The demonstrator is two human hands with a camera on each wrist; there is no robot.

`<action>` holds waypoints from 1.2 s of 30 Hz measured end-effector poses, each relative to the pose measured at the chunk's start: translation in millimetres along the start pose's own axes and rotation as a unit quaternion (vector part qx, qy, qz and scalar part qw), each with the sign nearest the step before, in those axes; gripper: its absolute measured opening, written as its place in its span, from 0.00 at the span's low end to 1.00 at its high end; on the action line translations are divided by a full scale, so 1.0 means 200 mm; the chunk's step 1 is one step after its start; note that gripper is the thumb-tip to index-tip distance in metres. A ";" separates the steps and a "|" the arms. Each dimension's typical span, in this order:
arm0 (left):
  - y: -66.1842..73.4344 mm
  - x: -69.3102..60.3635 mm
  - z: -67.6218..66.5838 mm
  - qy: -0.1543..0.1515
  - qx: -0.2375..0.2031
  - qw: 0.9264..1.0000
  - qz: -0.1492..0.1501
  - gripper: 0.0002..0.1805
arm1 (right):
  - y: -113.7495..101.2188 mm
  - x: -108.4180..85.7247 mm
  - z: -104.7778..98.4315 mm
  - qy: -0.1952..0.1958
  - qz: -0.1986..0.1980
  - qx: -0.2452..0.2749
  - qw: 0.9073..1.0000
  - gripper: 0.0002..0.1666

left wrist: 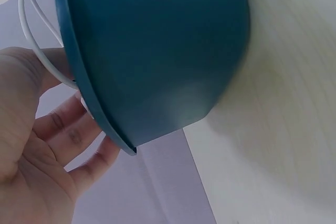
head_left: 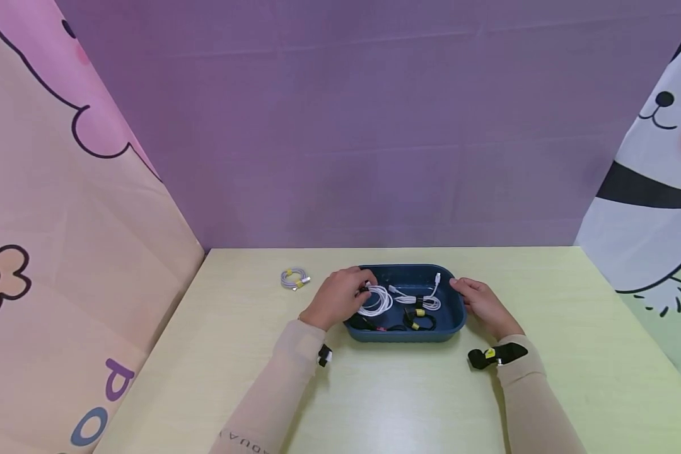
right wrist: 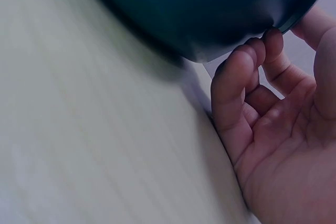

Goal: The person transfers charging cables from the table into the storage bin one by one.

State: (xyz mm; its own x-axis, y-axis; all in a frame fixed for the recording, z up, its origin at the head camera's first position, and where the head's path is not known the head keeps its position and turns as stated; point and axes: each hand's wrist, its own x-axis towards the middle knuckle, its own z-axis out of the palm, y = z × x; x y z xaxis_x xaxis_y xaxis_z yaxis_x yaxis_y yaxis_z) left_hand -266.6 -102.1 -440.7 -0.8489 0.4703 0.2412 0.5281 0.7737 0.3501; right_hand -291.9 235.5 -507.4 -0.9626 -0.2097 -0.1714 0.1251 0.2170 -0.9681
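A blue plastic bin (head_left: 403, 337) stands on the table with several cables inside. At its left end my left hand (head_left: 340, 295) reaches over the rim and pinches a coiled white cable (head_left: 383, 301). A loop of this cable (left wrist: 25, 24) shows by the thumb in the left wrist view, while the fingertips are partly hidden behind the rim. My right hand (head_left: 487, 308) grips the bin's right rim between thumb and fingers, seen from below in the right wrist view. Beside the held coil lie another white cable (head_left: 425, 302) with a black tie and a black cable (head_left: 425, 325) with yellow bands.
A small light-coloured coiled cable (head_left: 294, 279) with yellow bands lies on the table left of the bin. Dark cable parts (head_left: 363, 323) lie in the bin's front left corner. A purple cloth wall (head_left: 374, 139) rises behind the pale table (head_left: 397, 397), with printed cloths at both sides.
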 end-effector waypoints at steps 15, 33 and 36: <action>0.00 0.03 0.02 -0.017 0.020 1.000 0.005 0.11 | 0.01 0.01 0.00 0.003 0.003 0.004 1.000 0.20; 0.01 0.07 0.04 -0.037 0.084 0.996 0.013 0.10 | 0.00 0.01 0.00 0.006 0.002 0.000 1.000 0.21; 0.01 0.08 0.05 -0.037 0.107 0.993 0.018 0.10 | 0.00 0.00 0.00 0.007 0.002 0.001 1.000 0.20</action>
State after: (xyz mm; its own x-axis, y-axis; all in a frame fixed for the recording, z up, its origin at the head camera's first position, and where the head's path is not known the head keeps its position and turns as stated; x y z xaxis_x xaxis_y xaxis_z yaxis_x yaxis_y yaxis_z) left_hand -279.5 -89.7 -444.9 -0.8325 0.5237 0.1808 0.5487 0.8243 0.1391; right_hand -292.4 235.1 -508.1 -0.9654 -0.1956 -0.1725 0.1293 0.2153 -0.9680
